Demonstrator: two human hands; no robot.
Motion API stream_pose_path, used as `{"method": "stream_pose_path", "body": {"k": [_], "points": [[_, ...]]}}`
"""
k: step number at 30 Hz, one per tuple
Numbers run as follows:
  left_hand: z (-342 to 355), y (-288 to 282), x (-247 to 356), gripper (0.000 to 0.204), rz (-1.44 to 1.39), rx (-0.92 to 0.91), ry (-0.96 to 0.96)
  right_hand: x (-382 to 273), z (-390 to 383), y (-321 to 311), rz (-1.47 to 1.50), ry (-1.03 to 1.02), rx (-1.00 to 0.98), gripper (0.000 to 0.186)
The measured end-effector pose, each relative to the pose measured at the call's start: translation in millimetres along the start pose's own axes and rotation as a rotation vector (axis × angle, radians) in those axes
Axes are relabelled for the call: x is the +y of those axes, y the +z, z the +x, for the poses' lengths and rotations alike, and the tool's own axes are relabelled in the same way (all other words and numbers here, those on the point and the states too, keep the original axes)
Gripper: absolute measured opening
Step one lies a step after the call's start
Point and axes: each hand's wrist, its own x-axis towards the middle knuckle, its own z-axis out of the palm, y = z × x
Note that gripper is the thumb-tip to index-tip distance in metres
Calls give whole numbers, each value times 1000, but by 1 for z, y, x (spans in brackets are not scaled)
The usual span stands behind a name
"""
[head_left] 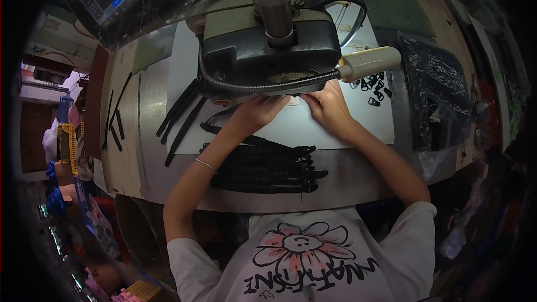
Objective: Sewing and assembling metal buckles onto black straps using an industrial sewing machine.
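Both my hands are close together under the front edge of a dark machine head (263, 59) with a vertical metal spindle. My left hand (260, 113) is closed, its fingertips partly hidden by the machine; a thin black strap (215, 117) curves in toward it from the left. A little to the right, my right hand (330, 106) has thumb and finger pinched at a tiny dark piece beside a pale spot on the work surface. What exactly it grips is too small to tell. Between my forearms lies a bundle of black straps (263, 168), ends toward the right.
Small black buckle-like pieces (373, 92) are scattered right of my right hand. Beyond them sits a dark plastic bag (436, 95). A cream handle (369, 64) juts from the machine. More black strips (116, 123) lie at left, beneath a tilted screen (140, 0).
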Motion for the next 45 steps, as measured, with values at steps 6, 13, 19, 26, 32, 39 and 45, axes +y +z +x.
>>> {"method": "stream_pose_path", "body": {"k": [6,13,19,26,32,39,45], "points": [[5,-5,5,34,33,-72,-3,1,0,1,6,14,-1,11],[1,-7,30,48,-8,-120,-206,4,-1,5,48,11,7,8],[-2,-11,20,50,-229,-200,-303,7,-1,6,54,91,-22,8],[-1,-9,29,46,-127,-171,-301,14,-7,12,97,145,-51,9],[1,-14,30,44,-64,-133,-233,10,-6,9,95,148,-52,9],[-2,-13,25,46,-116,-198,-277,10,-9,10,98,144,-25,12],[-1,-18,25,43,-105,-121,-240,-1,-2,1,12,35,8,13]]}}
